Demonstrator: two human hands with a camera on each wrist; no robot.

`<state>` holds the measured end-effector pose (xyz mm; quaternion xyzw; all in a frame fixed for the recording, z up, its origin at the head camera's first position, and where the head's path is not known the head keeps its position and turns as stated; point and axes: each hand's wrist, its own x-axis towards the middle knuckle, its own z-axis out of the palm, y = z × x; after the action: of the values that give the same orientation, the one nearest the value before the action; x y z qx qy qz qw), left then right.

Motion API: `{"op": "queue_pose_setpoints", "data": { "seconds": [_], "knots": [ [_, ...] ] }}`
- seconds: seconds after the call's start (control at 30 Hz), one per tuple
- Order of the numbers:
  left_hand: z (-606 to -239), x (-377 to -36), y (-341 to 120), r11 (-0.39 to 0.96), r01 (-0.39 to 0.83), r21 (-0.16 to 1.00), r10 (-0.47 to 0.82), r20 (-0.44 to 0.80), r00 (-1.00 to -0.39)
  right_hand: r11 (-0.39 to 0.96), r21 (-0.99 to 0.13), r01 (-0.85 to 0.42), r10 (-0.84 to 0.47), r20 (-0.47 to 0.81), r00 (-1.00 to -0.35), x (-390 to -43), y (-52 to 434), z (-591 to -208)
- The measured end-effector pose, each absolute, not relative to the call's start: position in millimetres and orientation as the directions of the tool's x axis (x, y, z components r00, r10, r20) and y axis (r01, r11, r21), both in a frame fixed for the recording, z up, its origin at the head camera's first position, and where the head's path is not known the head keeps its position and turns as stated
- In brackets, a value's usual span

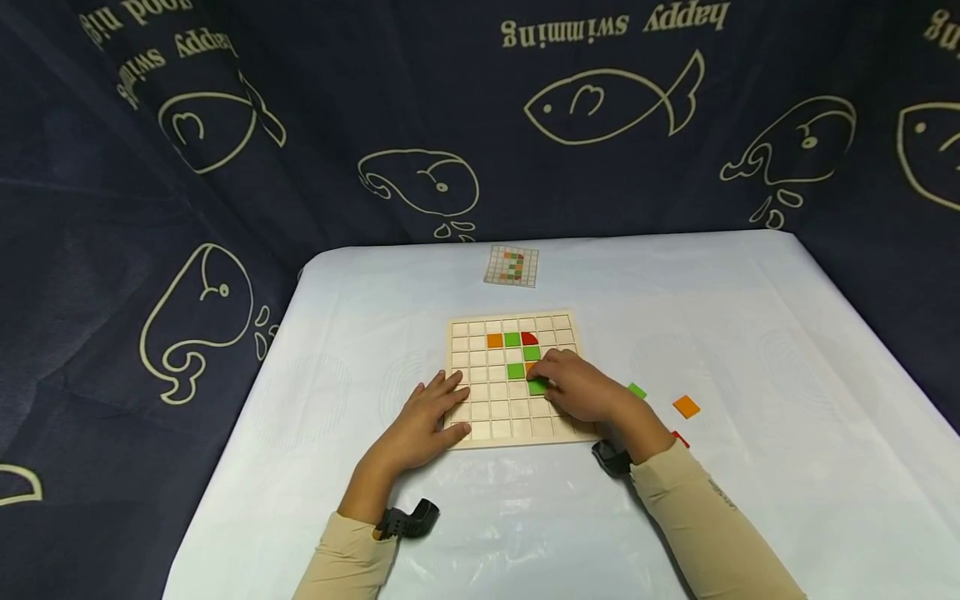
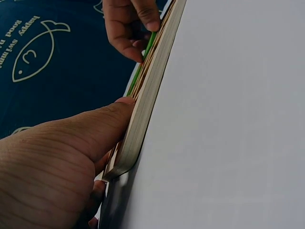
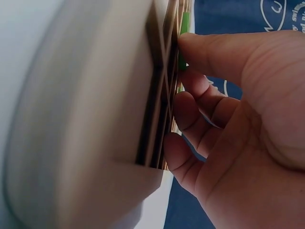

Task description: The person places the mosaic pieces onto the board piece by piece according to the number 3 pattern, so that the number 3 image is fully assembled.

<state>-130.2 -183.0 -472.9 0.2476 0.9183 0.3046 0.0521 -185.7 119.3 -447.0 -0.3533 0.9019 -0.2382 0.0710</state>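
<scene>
A wooden grid board [image 1: 480, 408] lies flat on the table. My left hand [image 1: 420, 423] rests on its left edge with the fingers spread, the thumb at the near left corner. My right hand [image 1: 581, 386] is over the board's right half, thumb and index finger pinching a green square tile [image 1: 537, 387] at the grid surface. Just above it an orange tile [image 1: 529, 367] is partly hidden by the fingertips. Other tiles sit in the grid: an orange square [image 1: 494, 341], a green square [image 1: 512, 339], a red rounded piece [image 1: 529, 338] and further green squares [image 1: 515, 371].
Right of the board lie a loose green tile [image 1: 637, 390], an orange tile [image 1: 686, 407] and a red piece [image 1: 680, 438] mostly behind the right forearm. A small pattern card [image 1: 512, 267] lies beyond the board on the white-covered table [image 1: 360, 333]. Dark printed cloth [image 1: 315, 100] hangs behind.
</scene>
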Motion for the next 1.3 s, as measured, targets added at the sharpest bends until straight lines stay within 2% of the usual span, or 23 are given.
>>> {"op": "queue_pose_setpoints", "data": {
  "seconds": [0.6,0.87,1.07,1.3],
  "knots": [
    [-471.2,-131.5,-183.0,0.68,0.428,0.595,0.493,0.061,-0.868,0.646,-0.476,-0.597,-0.66,0.043,-0.75,-186.4,117.9,-445.1],
    [-469.3,-131.2,-182.4,0.683,0.427,0.592,0.497,0.052,-0.866,0.621,-0.545,-0.563,-0.653,0.039,-0.757,-184.1,122.9,-441.2],
    [-469.3,-130.4,-182.6,0.683,0.428,0.592,0.496,0.054,-0.867,0.608,-0.611,-0.506,-0.618,0.036,-0.786,-180.8,136.8,-436.6],
    [-468.2,-129.0,-182.4,0.677,0.419,0.605,0.49,0.054,-0.87,0.64,-0.616,-0.46,-0.546,0.057,-0.836,-176.2,172.8,-434.5]
  ]
}}
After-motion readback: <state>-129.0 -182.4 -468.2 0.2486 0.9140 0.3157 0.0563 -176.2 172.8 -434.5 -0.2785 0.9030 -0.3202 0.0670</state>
